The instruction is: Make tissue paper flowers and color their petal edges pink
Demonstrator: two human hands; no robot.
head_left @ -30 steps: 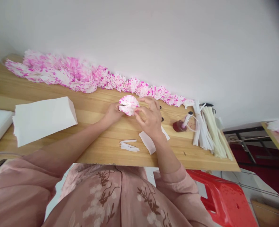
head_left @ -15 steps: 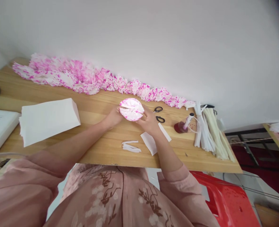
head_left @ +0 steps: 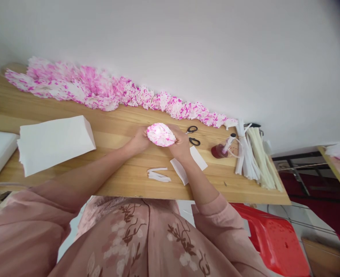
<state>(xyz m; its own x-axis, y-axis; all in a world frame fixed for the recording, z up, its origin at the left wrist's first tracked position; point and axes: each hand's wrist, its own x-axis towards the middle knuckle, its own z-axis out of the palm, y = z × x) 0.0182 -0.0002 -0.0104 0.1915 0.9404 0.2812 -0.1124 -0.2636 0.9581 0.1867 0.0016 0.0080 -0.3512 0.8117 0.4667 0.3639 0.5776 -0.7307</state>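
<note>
Left hand (head_left: 141,139) is gripping the pink-and-white flower (head_left: 161,134) at its 9 o'clock edge; flower is showing a rounded face, the split from 0.5 s ago no longer visible; right hand (head_left: 180,144) is gripping the 3 o'clock edge. Fingers partly hidden. Around the flower, on the wooden table (head_left: 115,119): paper stack (head_left: 56,144) lying at 9, speckled flower row (head_left: 100,86) running 10 to nearly 3 along the wall (head_left: 187,42), white strips (head_left: 160,176) lying at 6, scissors (head_left: 194,141) at 3, red-liquid bottle (head_left: 219,151) standing just past 3, white and cream bundles (head_left: 257,157) lying beyond. Red stool (head_left: 285,242) is sitting at 4.
</note>
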